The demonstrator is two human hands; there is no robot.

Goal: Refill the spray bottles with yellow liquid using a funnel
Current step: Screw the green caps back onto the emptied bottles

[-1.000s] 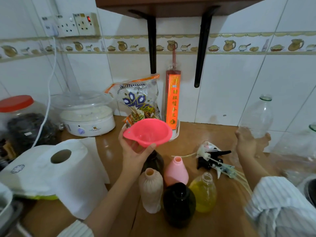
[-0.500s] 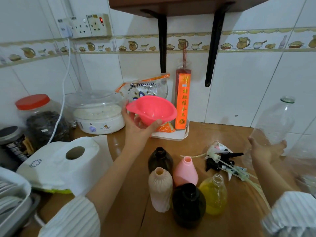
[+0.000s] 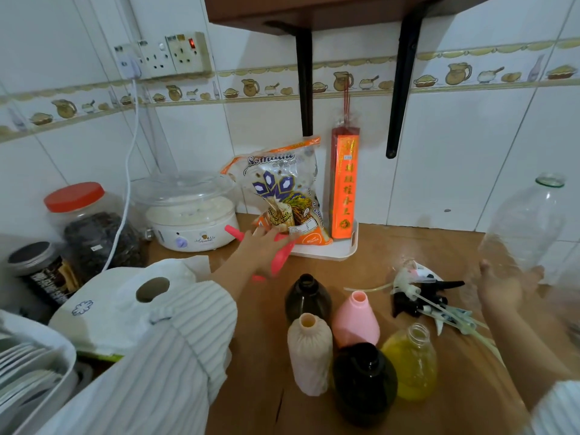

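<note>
Yellow Chinese characters down the orange packet (image 3: 344,189).

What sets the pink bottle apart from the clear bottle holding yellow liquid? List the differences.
The pink bottle is opaque, so its contents cannot be seen; the clear bottle shows yellow liquid filling most of it. The pink bottle tapers like a cone to a narrow neck; the clear bottle is rounder with a wider mouth. The pink bottle stands farther back, the clear bottle nearer the camera. Both stand upright and uncapped on the wooden counter.
</note>
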